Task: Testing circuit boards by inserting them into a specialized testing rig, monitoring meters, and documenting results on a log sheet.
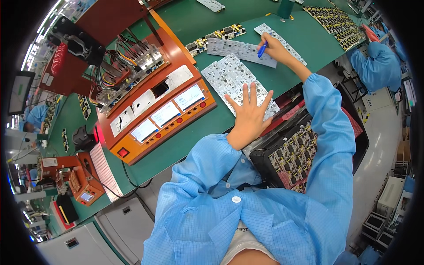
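My left hand (248, 117) lies flat with its fingers spread on a white circuit board panel (224, 73) dotted with small parts. Pinched in my right hand (279, 52) is a blue pen (262, 49), held over the right part of a long pale board strip (234, 49). This strip lies just beyond the panel under my left hand. Another narrow white board strip (293, 48) lies on the bench by my right hand, which partly covers it. Whether the pen's tip touches the strip, I cannot tell.
An orange test fixture (165, 126) with three small screens and wired boards stands on the green bench (145, 170) at left. A black bin (260, 161) of populated boards sits before me. More boards (333, 26) lie at far right. Another person in blue (377, 66) sits at right.
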The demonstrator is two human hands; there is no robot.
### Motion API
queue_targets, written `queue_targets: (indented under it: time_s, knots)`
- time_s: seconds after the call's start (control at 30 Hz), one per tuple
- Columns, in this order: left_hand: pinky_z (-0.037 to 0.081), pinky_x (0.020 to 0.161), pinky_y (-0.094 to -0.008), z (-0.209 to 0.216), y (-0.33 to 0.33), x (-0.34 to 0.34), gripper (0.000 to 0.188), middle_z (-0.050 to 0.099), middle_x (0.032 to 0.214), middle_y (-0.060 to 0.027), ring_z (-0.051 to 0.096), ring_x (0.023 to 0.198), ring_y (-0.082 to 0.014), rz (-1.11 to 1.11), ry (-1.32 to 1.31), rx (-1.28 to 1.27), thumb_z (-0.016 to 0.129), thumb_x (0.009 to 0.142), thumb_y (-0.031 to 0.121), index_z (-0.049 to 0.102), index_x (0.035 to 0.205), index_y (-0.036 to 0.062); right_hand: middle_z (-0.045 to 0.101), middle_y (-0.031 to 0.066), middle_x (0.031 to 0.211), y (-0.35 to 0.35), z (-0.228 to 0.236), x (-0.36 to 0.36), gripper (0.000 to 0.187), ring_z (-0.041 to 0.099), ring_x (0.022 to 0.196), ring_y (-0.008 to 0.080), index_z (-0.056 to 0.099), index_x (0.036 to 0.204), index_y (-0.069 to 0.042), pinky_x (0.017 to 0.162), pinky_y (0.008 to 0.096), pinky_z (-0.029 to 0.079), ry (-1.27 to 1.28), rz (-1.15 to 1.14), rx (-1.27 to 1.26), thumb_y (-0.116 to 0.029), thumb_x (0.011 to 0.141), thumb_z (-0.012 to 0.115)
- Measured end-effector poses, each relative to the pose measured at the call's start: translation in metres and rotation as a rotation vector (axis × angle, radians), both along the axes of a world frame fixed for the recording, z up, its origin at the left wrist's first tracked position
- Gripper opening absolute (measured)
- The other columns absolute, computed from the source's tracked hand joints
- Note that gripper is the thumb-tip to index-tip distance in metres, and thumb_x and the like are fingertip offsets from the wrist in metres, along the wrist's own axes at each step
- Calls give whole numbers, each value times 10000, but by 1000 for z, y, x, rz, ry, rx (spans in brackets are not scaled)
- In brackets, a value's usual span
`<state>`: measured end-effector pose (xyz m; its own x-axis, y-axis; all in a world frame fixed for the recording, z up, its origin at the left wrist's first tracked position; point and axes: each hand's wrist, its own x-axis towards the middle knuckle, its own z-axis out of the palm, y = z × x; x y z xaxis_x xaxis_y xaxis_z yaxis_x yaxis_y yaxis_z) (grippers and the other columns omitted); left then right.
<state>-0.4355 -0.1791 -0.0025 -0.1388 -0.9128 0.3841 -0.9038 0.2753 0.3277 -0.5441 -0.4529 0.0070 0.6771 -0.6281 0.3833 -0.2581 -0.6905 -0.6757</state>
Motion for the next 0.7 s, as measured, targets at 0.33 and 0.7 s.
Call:
queue_targets:
  time_s: [0.33,0.7]
  knots:
    - [123,873,-809,1,-2,8,691,279,1433,-226,216,1342,-432,53,-37,38,661,769,406,407,1366,168,507,68,687,107,-17,-57,182,481,651,132,378,823,-79,566,291,385,-12,-258,210,-56,870,553]
    - [80,881,-822,8,1,14,824,210,1467,-238,155,1362,-443,-54,-33,101,711,682,415,387,1373,103,577,179,848,-45,14,108,282,581,827,402,455,999,-67,700,469,451,335,96,-741,-85,769,616]
